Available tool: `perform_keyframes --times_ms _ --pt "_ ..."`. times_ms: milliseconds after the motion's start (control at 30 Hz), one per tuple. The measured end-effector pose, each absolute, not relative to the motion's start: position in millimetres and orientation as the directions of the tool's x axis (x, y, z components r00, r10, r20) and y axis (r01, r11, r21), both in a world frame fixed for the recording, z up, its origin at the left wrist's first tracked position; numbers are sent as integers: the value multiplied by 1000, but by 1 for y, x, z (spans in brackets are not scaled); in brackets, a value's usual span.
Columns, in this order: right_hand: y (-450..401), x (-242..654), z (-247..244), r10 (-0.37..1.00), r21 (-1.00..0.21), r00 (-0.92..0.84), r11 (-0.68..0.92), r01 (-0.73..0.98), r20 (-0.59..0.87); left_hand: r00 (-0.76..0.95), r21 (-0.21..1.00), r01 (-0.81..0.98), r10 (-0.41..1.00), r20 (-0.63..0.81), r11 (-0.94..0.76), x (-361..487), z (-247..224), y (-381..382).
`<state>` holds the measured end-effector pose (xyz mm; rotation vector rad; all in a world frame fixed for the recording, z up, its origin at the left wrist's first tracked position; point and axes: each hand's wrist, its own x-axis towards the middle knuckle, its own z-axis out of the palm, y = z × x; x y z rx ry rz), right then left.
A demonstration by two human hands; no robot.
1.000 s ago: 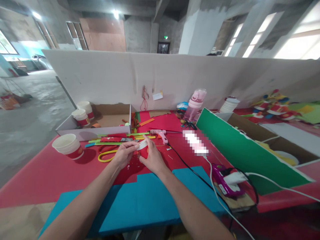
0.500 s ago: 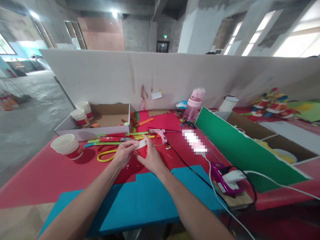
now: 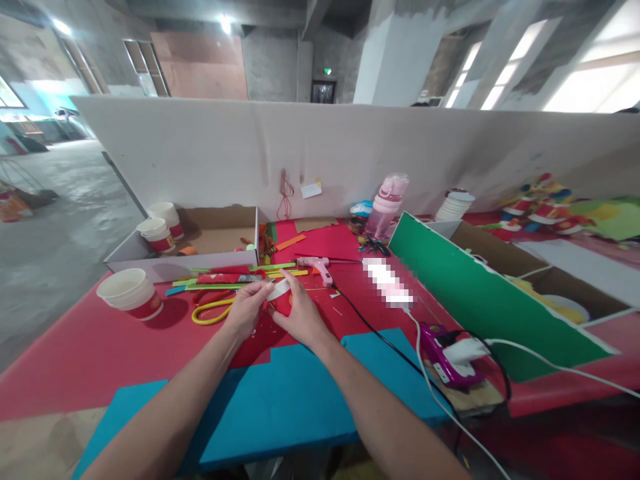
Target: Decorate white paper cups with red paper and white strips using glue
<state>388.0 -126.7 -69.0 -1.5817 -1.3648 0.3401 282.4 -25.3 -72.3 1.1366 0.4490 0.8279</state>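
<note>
Between my two hands is a small white strip (image 3: 279, 289), held over the red table covering (image 3: 195, 353). My left hand (image 3: 249, 308) pinches its left end with closed fingers. The thumb and fingers of my right hand (image 3: 299, 310) are closed on its right side. Something small and red shows beneath the strip, partly hidden by my right hand. Yellow-handled scissors (image 3: 213, 312) lie just left of my left hand. Behind my hands are a pink glue gun (image 3: 316, 267) and several coloured strips (image 3: 215, 287).
Stacked paper cups (image 3: 131, 293) stand at the left, before an open box (image 3: 183, 267). A pink bottle (image 3: 387, 203) is at the back. On the right are a purple power strip (image 3: 450, 363), cables and a green-sided box (image 3: 480, 293). Blue sheets (image 3: 280, 407) cover the front edge.
The white strip has tilted and shows more of its flat face. Both hands have barely moved, and the whole view has shifted slightly.
</note>
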Motion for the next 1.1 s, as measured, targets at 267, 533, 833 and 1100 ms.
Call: perform_keyframes --times_ms 267,533,833,1100 --pt "-128 392 -66 874 -782 351 52 621 337 668 972 -219 713 212 -84 274 -63 -22" --pt "-132 401 -62 920 -619 297 -81 781 254 723 611 -68 383 575 -789 264 -63 -8" --pt "-132 399 -67 952 -706 189 39 707 242 688 495 48 388 613 -867 259 -51 -5" --pt "-126 405 -63 914 -987 374 131 98 158 621 826 -76 621 478 -559 260 -53 -1"
